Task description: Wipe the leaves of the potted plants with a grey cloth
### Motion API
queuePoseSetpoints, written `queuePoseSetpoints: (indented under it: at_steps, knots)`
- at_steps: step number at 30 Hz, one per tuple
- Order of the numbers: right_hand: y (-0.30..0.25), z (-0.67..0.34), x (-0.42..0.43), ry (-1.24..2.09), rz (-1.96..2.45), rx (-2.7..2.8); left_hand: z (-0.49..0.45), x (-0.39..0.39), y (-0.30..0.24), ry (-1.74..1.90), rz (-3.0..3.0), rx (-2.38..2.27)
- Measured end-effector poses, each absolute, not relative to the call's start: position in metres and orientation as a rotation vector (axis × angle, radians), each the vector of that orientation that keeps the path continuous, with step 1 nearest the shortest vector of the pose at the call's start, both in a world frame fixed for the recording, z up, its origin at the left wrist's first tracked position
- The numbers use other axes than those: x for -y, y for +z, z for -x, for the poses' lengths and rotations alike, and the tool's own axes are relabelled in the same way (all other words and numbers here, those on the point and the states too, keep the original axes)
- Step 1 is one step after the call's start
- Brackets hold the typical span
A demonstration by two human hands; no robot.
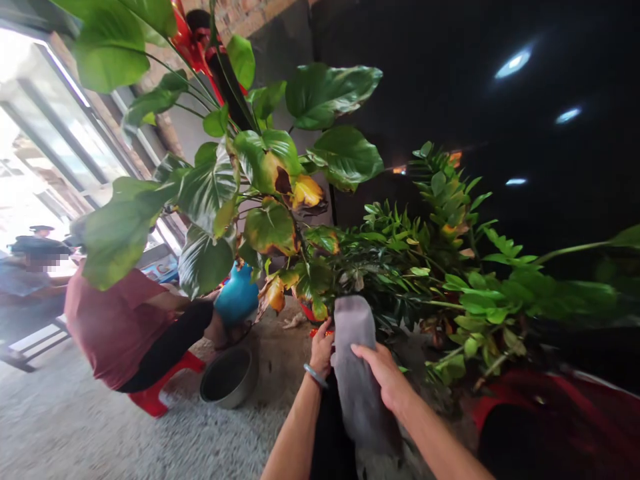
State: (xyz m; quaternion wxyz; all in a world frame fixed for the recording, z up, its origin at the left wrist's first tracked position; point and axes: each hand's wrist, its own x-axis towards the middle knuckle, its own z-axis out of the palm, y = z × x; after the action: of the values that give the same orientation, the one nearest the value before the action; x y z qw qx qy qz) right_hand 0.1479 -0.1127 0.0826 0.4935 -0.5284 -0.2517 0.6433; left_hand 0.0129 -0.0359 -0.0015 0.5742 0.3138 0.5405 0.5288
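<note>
A rough grey concrete floor [90, 433] is backed by a glossy black wall panel [470, 87], in which bright lights are mirrored. Between the fingers of the two hands, a long grey cloth-like piece [356, 380] is held lengthwise, its rounded far end raised beyond them. It is gripped by the right hand [387, 377] at its right edge, the thumb pressed on top, apparently so that it is kept from slipping or folding; the other fingers are hidden beneath. The left hand [321, 353] is placed at the opposite edge, seemingly as a steadying support, but whether its fingers are closed on the piece cannot be told. Both forearms are stretched forward and angled inward, and a bluish-grey ring bangle [315, 375] is worn on the left wrist.

Just beyond the fingers, a tall broad-leaved green plant [270, 223] with yellowed leaves is seen, with a dense, narrow-leaved green plant [395, 267] to their right. Left of the fingers stands a round dark-grey basin [243, 390]; farther left, a red plastic stool [150, 399] is occupied by a person in a dusty-red shirt [115, 327].
</note>
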Motion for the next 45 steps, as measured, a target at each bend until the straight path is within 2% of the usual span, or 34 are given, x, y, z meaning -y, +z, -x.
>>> queuePoseSetpoints:
  at_steps: [4, 10, 14, 19, 24, 31, 36, 41, 45]
  knots:
    - [0.077, -0.175, 0.156, 1.54, 1.471, 0.579, -0.01, 0.038, 0.003, 1.304, -0.7, -1.279]
    - [0.119, -0.17, 0.125, 1.629, 1.151, 0.658, -0.015, 0.044, 0.011, 1.297, -0.777, -1.265]
    - [0.095, -0.157, 0.109, 1.678, 1.191, 0.614, -0.016, 0.045, 0.012, 1.229, -0.83, -1.266]
    - [0.06, -0.158, 0.154, 1.708, 1.313, 0.58, -0.01, 0.044, 0.023, 1.216, -0.78, -1.302]
    - [0.057, -0.17, 0.183, 1.605, 1.362, 0.488, -0.015, 0.08, 0.032, 1.348, -0.632, -1.23]
    - [0.04, -0.17, 0.197, 1.534, 1.406, 0.52, -0.055, 0.172, 0.01, 1.022, -0.471, -0.957]
    - [0.031, -0.175, 0.209, 1.544, 1.46, 0.674, -0.065, 0.18, 0.008, 0.952, -0.367, -0.925]
    - [0.045, -0.214, 0.216, 1.472, 1.564, 0.99, -0.071, 0.179, 0.008, 0.939, -0.337, -1.001]
    - [0.057, -0.291, 0.197, 1.157, 1.571, 0.647, -0.067, 0.178, 0.011, 0.931, -0.283, -1.062]
